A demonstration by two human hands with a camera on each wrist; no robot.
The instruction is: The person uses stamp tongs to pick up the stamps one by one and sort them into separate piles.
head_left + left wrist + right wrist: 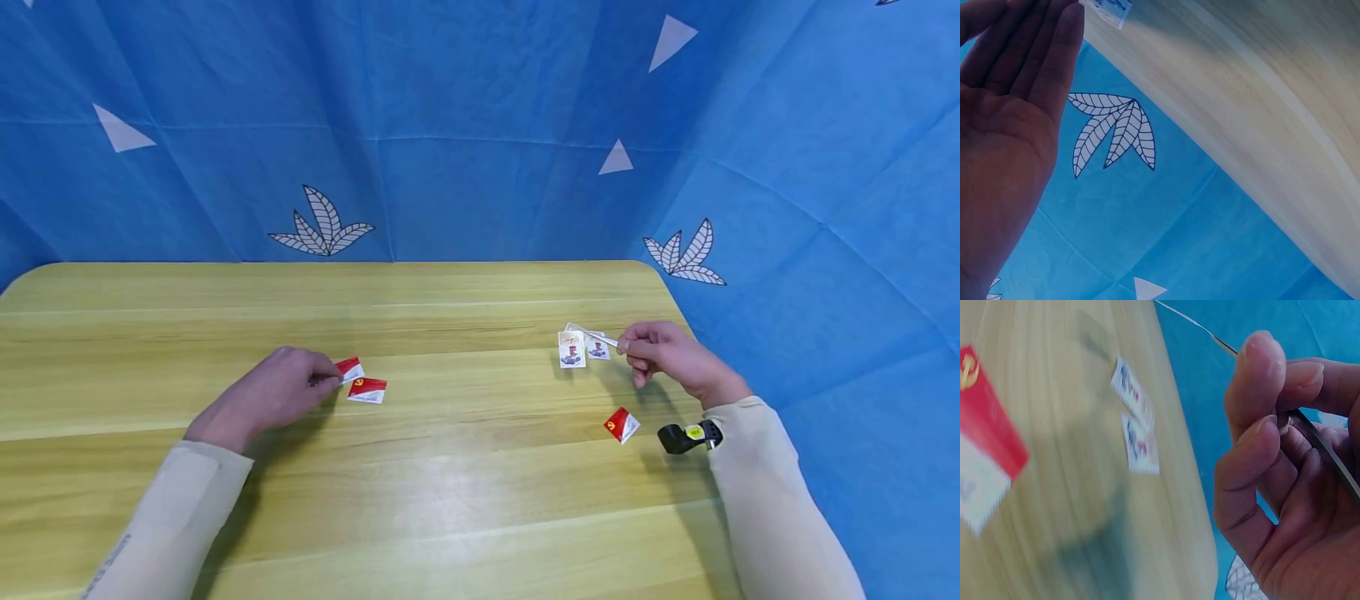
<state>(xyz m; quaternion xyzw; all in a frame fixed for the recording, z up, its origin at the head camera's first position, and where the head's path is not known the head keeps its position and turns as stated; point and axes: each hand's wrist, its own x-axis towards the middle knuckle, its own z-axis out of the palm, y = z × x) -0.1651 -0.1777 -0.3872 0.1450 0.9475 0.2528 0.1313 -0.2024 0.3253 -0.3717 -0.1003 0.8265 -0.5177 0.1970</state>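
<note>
1. Wooden table (pixel 457 533), pale yellow with streaked grain, its far corners rounded
2. Blue cloth (pixel 480 75), creased, behind the table's far edge and along its right side
3. Left leaf print (pixel 325 223), white with dark outlines, just above the far edge
4. Right leaf print (pixel 693 250) beside the far right corner
5. White triangles (pixel 671 42) higher on the cloth

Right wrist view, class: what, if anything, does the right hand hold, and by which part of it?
The right hand grips a slim metal tool, possibly tweezers, partway along its shaft, behind the tip.
</note>
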